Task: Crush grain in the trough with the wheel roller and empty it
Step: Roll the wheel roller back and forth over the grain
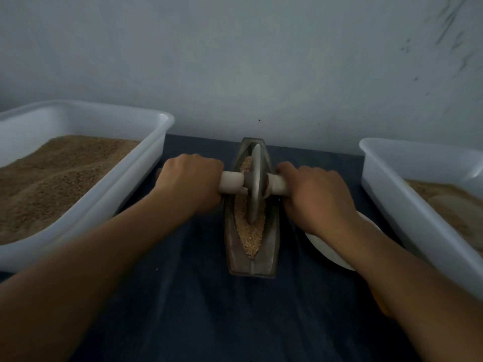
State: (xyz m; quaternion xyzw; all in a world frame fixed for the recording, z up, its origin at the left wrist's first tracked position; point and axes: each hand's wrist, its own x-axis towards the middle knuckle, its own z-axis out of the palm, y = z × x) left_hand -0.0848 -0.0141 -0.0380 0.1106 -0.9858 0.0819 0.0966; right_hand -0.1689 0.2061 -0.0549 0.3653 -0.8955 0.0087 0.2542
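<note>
Grain [248, 231] filled the boat-shaped trough [251, 265], which lay mid-table with its long axis running from the near edge toward the far wall edge. Across it, the wheel roller [254, 184] stood upright in the groove, its handle at right angles to the trough. Left hand [189, 182] and right hand [317, 197] each curled tightly around a handle end, equally near. Rolling would likely run along that axis.

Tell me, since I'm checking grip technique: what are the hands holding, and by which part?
Both hold the wheel roller by its axle handle: left hand on the left end, right hand on the right end, wheel between them.
</note>
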